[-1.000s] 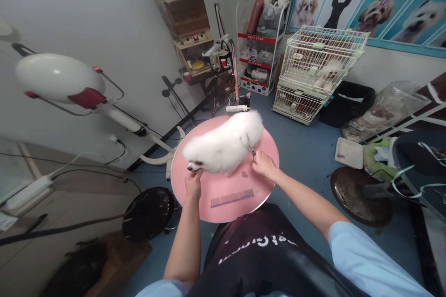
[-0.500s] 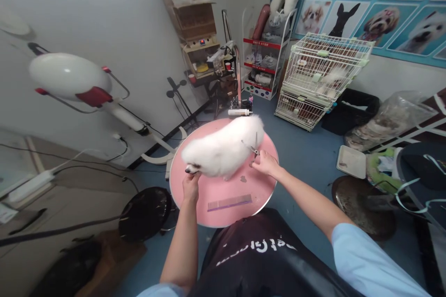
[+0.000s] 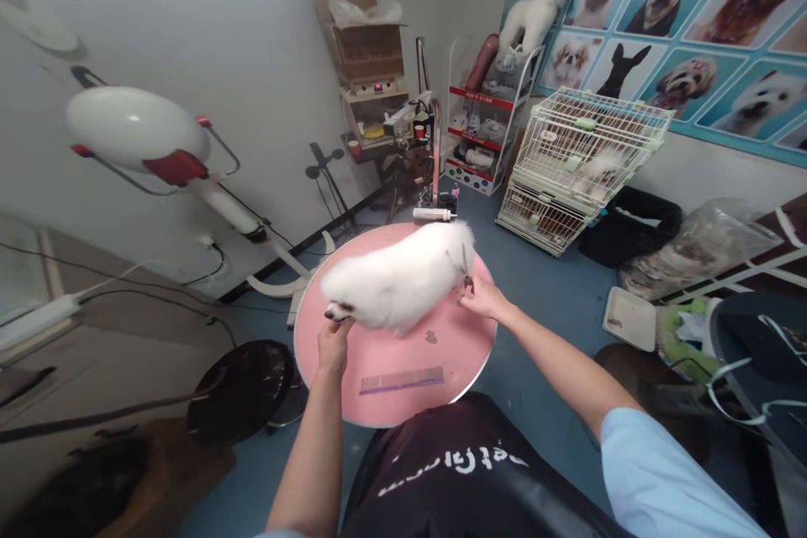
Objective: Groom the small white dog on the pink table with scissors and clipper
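A small fluffy white dog (image 3: 397,279) stands on a round pink table (image 3: 454,353), head to the left. My left hand (image 3: 332,338) is closed under the dog's muzzle, holding its chin. My right hand (image 3: 477,296) grips a pair of scissors (image 3: 465,265), whose blades point up into the fur at the dog's rear. A purple comb (image 3: 402,379) lies flat on the table's near side, close to my black apron. A small tuft of fur (image 3: 431,337) lies on the table between the dog and the comb.
A white stand dryer (image 3: 135,134) reaches in from the left. A black round stool (image 3: 243,391) sits left of the table. White wire cages (image 3: 583,160) stand at the back right, beside a shelf rack (image 3: 482,126). A white bottle (image 3: 432,214) lies at the table's far edge.
The view has tilted up and shifted, so the table sits a little lower left. My right hand has raised the scissors higher along the dog's rear. My left hand stays under the muzzle.
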`<act>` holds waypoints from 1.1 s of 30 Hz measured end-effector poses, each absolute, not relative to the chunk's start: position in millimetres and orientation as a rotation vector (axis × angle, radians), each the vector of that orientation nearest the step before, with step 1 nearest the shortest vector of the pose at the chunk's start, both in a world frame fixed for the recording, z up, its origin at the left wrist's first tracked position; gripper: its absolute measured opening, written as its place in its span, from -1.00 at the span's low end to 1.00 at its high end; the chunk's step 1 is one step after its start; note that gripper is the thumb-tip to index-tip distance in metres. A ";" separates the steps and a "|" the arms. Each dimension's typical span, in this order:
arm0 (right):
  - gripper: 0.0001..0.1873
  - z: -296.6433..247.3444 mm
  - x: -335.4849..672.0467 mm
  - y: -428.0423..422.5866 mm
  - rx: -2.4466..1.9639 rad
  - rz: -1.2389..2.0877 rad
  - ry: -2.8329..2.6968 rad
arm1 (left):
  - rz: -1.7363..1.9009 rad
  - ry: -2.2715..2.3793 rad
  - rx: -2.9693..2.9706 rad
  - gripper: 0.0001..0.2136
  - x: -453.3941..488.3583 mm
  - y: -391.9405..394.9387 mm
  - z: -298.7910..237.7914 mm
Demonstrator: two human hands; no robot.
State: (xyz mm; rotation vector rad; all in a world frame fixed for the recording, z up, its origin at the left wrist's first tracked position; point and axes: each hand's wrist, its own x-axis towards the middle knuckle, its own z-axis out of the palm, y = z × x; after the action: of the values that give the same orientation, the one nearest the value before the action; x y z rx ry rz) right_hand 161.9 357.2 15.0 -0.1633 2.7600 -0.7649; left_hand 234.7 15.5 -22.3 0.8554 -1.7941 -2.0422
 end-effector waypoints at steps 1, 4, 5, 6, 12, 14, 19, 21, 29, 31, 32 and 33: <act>-0.65 14.6 159.3 359.3 -0.178 -0.762 2.752 | -2.043 -1.794 0.855 -0.60 234.5 15.5 -22.7; -0.68 11.9 151.8 366.2 -0.227 -0.765 2.753 | -2.026 -1.794 0.845 -0.62 233.6 16.5 -22.7; -0.70 10.8 149.6 368.6 -0.240 -0.776 2.751 | -2.017 -1.791 0.839 -0.62 233.3 17.0 -22.3; -0.71 9.6 147.5 371.2 -0.251 -0.790 2.747 | -2.008 -1.787 0.838 -0.62 233.1 17.6 -21.8; -0.73 7.3 134.3 385.7 -0.322 -0.789 2.712 | -1.979 -1.782 0.848 -0.65 233.2 19.4 -19.7; -0.78 9.3 129.9 389.2 -0.336 -0.787 2.700 | -1.982 -1.775 0.850 -0.64 233.5 20.2 -18.8; -0.73 14.7 119.5 394.5 -0.428 -0.770 2.680 | -1.971 -1.747 0.872 -0.66 232.8 24.2 -14.8; -0.80 15.9 116.0 396.3 -0.431 -0.713 2.710 | -1.970 -1.728 0.865 -0.66 232.4 26.0 -13.3; -0.74 11.1 113.1 397.6 -0.374 -0.662 2.757 | -2.016 -1.647 0.868 -0.62 233.4 28.9 -13.1; -0.72 1.9 119.8 392.5 -0.321 -0.710 2.766 | -2.019 -1.647 0.879 -0.62 233.8 29.4 -12.9; -0.69 -4.3 124.8 388.6 -0.308 -0.756 2.762 | -2.017 -1.649 0.888 -0.62 234.0 29.7 -12.6; -0.67 -11.2 130.5 384.1 -0.299 -0.812 2.757 | -2.013 -1.650 0.896 -0.62 234.2 29.9 -12.4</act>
State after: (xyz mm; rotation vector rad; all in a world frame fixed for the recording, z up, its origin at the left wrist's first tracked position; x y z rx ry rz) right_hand 130.5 384.1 -11.2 -0.2986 2.7574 -0.8118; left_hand 234.2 29.9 -12.4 0.8956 -1.6503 -2.0129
